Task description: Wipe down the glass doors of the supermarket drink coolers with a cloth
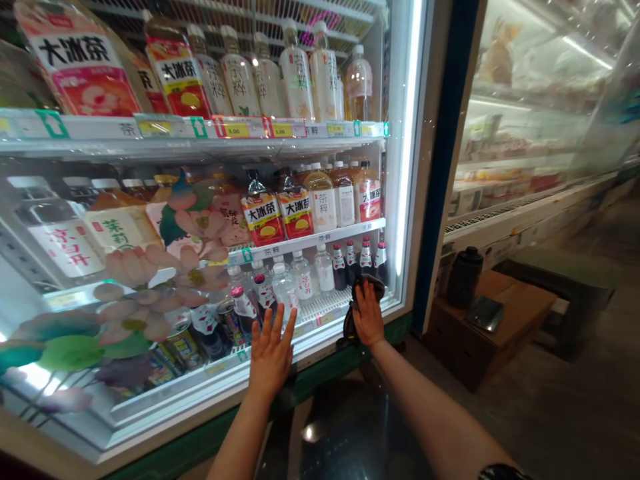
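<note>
My left hand (pixel 271 357) is up against or just in front of the cooler's glass door (pixel 320 333), fingers spread and nothing held. Farther right, my right hand (pixel 369 317) presses a black cloth-like thing (pixel 369 284) flat to the lower right of the glass. Part of it shows above my fingertips and part hangs beside the palm; its exact kind cannot be made out. Behind the glass, small dark bottles with red caps (pixel 365 257) and clear water bottles (pixel 301 273) stand on the bottom shelf.
Lotus flower decals (pixel 135 307) cover the door's lower left. Large tea bottles (pixel 263 210) fill the upper shelves. To the right, a cardboard box (pixel 480 333) carries a black flask (pixel 466 277) and a phone-like slab (pixel 485 313). A dark stool (pixel 565 273) stands beyond it.
</note>
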Motion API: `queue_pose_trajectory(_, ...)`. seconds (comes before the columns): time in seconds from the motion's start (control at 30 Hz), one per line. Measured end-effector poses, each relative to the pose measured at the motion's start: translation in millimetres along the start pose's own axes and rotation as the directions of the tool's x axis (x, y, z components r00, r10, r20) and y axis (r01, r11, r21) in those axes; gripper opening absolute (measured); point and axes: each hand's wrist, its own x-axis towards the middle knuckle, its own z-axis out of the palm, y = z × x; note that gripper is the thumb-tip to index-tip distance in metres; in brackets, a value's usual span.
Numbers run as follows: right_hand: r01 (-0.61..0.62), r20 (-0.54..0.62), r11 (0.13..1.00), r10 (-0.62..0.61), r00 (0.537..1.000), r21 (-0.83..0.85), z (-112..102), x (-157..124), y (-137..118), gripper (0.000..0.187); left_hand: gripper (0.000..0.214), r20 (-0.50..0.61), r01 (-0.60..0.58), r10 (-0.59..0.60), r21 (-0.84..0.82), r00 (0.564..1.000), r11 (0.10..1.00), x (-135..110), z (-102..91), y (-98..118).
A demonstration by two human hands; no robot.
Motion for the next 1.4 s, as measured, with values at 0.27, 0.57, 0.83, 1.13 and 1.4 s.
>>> queue_pose_trajectory(0.27,-0.303,-0.25,0.94,0.334,0.909,0.155,-15.1,47.7,9.2,0.072,0.102,0.042,0.013,-0.015,0.036,0.999,0.999,-1.9,1.8,-1.9)
queue_pose_trajectory(0.57,0.364,0.157,0.928,-0.35,0.923,-0.073,-1.7,21.4,-56.8,0.065,0.098,0.021,-0.005,0.004,0.01,1.0,1.0,-2.8,5.3,-10.0)
queue_pose_trajectory(0.83,-0.064,-0.178,0.997,0.069,0.982,0.033,-23.4,58.9,9.6,0.069,0.103,0.022,-0.013,0.012,0.02,1.0,1.0,-4.0,8.2,-14.0)
queue_pose_trajectory(1.13,-0.357,-0.295,0.916,0.397,0.869,0.183,-2.6,33.8,14.7,0.07,0.104,0.001,-0.003,0.003,0.0,1.0,1.0,-3.2,11.2,-15.4)
queue_pose_trajectory(1.4,-0.313,-0.362,0.929,0.365,0.858,0.196,-36.2,101.1,49.8,0.068,0.106,-0.005,0.014,-0.014,-0.032,1.0,0.999,-3.7,14.2,-16.3)
